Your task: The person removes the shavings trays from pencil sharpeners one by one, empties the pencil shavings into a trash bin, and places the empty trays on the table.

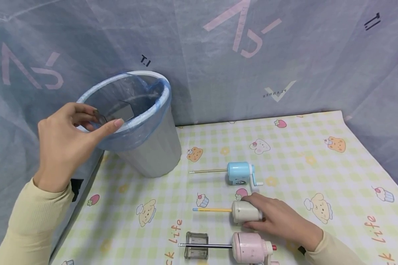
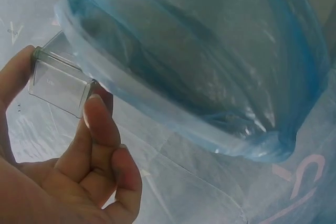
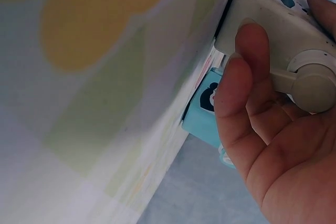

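My left hand [image 1: 64,138] pinches a small clear plastic box [image 2: 60,85] between thumb and fingers, at the near left rim of a grey trash bin [image 1: 156,147] lined with a blue bag [image 2: 173,98]. In the left wrist view the bag's edge hides part of the box. On the table, my right hand [image 1: 278,219] grips a cream crank pencil sharpener [image 1: 240,211], its thumb and fingers on opposite sides. A yellow pencil [image 1: 213,209] sticks out of that sharpener to the left. The right wrist view shows its crank knob [image 3: 313,88] beside the palm.
Behind the cream sharpener stands a light blue one [image 1: 238,171] holding a pencil [image 1: 207,171]. In front is a pink sharpener [image 1: 248,247] with a black pencil [image 1: 219,246], which crosses above a smoky clear box [image 1: 196,254]. A checked cloth [image 1: 285,162] covers the table; grey-blue fabric [image 1: 212,73] hangs behind.
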{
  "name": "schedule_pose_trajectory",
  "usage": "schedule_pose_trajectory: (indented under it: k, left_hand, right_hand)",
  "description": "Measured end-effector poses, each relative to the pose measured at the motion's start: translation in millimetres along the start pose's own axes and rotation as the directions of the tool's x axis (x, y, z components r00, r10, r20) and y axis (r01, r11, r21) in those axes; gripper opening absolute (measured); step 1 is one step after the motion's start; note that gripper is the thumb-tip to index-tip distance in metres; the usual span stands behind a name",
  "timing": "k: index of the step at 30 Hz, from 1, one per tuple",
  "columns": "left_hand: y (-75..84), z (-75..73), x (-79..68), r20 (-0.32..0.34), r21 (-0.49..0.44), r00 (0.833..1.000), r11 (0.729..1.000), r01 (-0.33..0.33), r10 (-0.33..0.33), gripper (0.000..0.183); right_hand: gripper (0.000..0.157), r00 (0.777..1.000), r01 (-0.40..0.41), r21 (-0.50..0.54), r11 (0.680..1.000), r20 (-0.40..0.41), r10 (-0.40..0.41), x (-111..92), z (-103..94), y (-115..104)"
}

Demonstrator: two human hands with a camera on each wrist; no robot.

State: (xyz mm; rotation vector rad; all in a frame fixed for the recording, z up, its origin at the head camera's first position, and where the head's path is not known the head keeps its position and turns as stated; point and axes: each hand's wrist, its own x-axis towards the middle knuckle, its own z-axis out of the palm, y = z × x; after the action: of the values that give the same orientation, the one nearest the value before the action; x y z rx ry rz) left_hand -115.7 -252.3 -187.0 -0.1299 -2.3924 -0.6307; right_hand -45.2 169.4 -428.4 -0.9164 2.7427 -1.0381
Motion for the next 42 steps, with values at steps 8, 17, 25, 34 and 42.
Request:
schedule_pose_trajectory:
  k: [8, 17, 25, 34, 42]
  left_hand:
    - [3.7, 0.2, -11.9, 0.001, -0.037, 1.0, 0.999, -0.004, 0.004, 0.049]
    - [8.3, -0.4, -17.8, -0.005, -0.054, 1.0, 0.998, -0.025, 0.024, 0.048]
    - [13.4, -0.2, -27.0, -0.024, -0.08, 0.998, 0.995, -0.055, 0.054, 0.048]
    - [20.5, 2.3, -38.9, -0.012, -0.115, 0.992, 0.985, -0.13, 0.129, 0.055]
    - [23.3, 8.5, -47.6, 0.007, -0.161, 0.982, 0.969, -0.185, 0.189, 0.055]
  right_hand:
    - [0.051, 1.0, 0.004, -0.006, 1.0, -0.002, -0.004, 1, 0.0, 0]
    - [0.051, 1.0, -0.011, 0.003, 1.0, 0.001, 0.011, 2, 0.6, 0]
    - [0.052, 1.0, -0.023, 0.0, 1.0, 0.005, 0.023, 2, 1.3, 0]
    - [0.052, 0.999, -0.03, 0.005, 1.0, 0.01, 0.03, 1, 1.2, -1]
    - [0.051, 1.0, -0.022, -0.001, 1.0, 0.01, 0.022, 2, 0.5, -1]
